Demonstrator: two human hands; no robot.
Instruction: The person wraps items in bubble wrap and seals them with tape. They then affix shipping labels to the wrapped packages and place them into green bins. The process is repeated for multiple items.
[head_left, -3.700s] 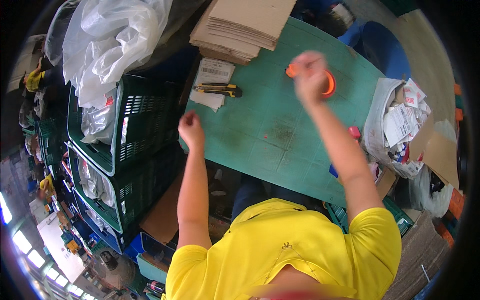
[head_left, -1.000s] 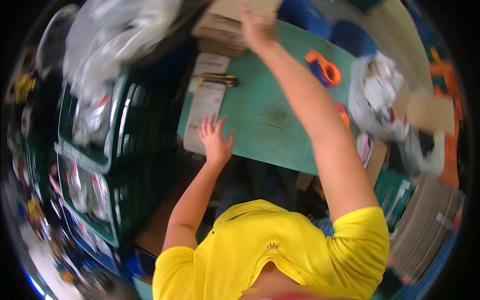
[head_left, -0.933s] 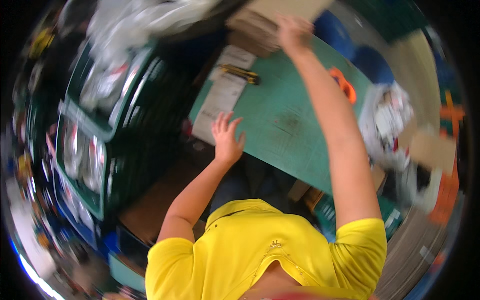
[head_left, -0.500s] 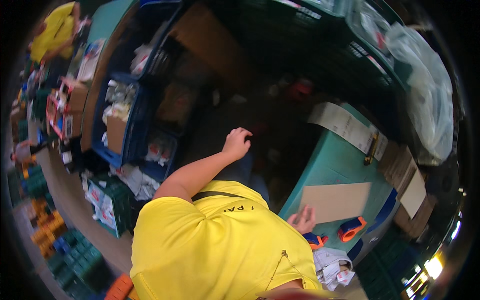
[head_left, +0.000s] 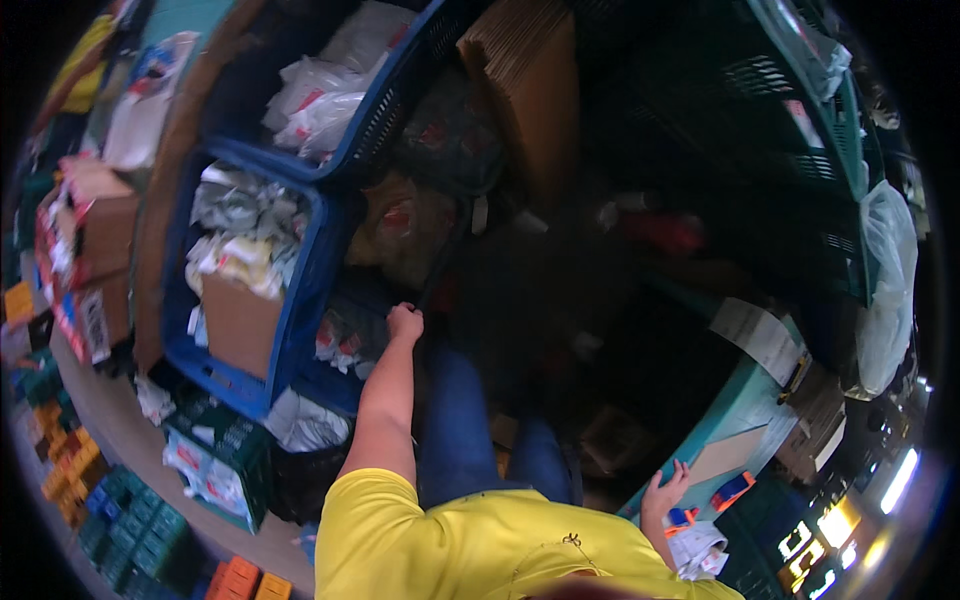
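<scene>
My left hand [head_left: 405, 322] is stretched forward over the right edge of a low blue crate [head_left: 375, 385] that holds clear plastic bags [head_left: 345, 340]. Its fingers look curled in, and whatever they grip is hidden. On the right, my right hand [head_left: 666, 492] is at the near edge of a green table [head_left: 712, 410], fingers apart and holding nothing. Close by lies a flat piece of cardboard [head_left: 727, 455]. Two blue-and-orange tape dispensers [head_left: 733, 490] [head_left: 681, 518] rest near that hand, beside a crumpled white bundle [head_left: 698, 548].
Left of me stands a blue crate [head_left: 313, 225] with crumpled paper and cardboard; behind it, another blue crate [head_left: 345, 165] contains white bags. Folded cardboard [head_left: 530, 90] stands upright ahead. Large green crates [head_left: 850, 130] rise at the right. A green crate [head_left: 225, 440] sits at lower left.
My view has swung left, and my left arm now reaches to the low crate's edge. My right hand has come away from the cardboard's corner, its fingers more spread.
</scene>
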